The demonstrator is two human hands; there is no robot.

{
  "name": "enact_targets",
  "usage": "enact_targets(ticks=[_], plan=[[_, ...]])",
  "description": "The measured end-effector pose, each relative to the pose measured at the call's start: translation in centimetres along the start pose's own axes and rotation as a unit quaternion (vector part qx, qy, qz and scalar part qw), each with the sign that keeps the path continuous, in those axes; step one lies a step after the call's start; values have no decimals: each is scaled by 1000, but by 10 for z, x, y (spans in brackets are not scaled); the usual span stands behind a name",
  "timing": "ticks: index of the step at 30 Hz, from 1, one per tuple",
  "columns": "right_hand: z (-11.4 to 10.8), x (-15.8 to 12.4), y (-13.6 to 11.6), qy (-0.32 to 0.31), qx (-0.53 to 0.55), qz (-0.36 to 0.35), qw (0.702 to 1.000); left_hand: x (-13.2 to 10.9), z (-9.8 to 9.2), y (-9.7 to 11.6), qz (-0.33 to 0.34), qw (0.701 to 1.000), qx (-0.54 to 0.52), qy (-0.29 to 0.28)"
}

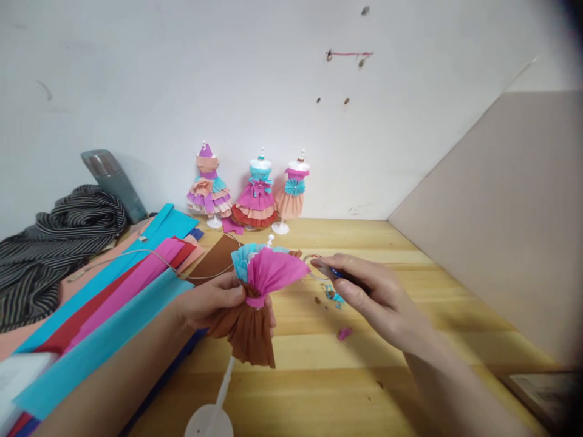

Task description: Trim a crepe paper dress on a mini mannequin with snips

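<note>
My left hand [218, 300] is closed round a small white dress-form mannequin [270, 240], tilted above the table. It wears a brown crepe-paper skirt [254, 340], a narrow pink waistband [255, 301], and a fanned pink paper piece [276, 270] over a light blue ruffle [243, 258]. Below, its white rod ends in a round base [209, 422]. To the right, my right hand [373, 297] grips a slim dark tool [339, 274] with a shiny blue part. Its tip points toward the pink paper without touching it; the tool's exact kind is unclear.
Three dressed mannequins [262, 197] stand against the wall. Coloured crepe-paper sheets [113, 291], a striped cloth [68, 237] and a bottle [113, 182] lie or lean at left. A thin cord [159, 252] crosses the sheets. Paper scraps [334, 295] dot the wooden table [328, 382].
</note>
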State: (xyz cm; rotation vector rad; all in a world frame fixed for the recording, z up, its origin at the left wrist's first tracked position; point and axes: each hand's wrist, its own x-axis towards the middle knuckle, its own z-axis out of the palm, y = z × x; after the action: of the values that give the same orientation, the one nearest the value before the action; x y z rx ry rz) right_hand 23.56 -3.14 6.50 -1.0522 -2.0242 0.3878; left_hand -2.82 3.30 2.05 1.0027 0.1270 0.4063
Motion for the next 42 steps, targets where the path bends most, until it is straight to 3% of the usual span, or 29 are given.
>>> enact_targets(ticks=[6,13,19,24,42], plan=[[0,2,-8,0,0,5,1000,3,12,5,-16,999,26,15],[1,-2,-8,-16,-5,36,999,1,9,1,-46,996,-8,70],[1,0,-10,-22,-10,44,999,1,8,2,-56,996,3,70],[3,0,-13,-17,-22,67,997,2,12,4,-45,999,13,26],[12,-3,-13,-19,-3,102,995,2,10,1,-53,997,22,47]])
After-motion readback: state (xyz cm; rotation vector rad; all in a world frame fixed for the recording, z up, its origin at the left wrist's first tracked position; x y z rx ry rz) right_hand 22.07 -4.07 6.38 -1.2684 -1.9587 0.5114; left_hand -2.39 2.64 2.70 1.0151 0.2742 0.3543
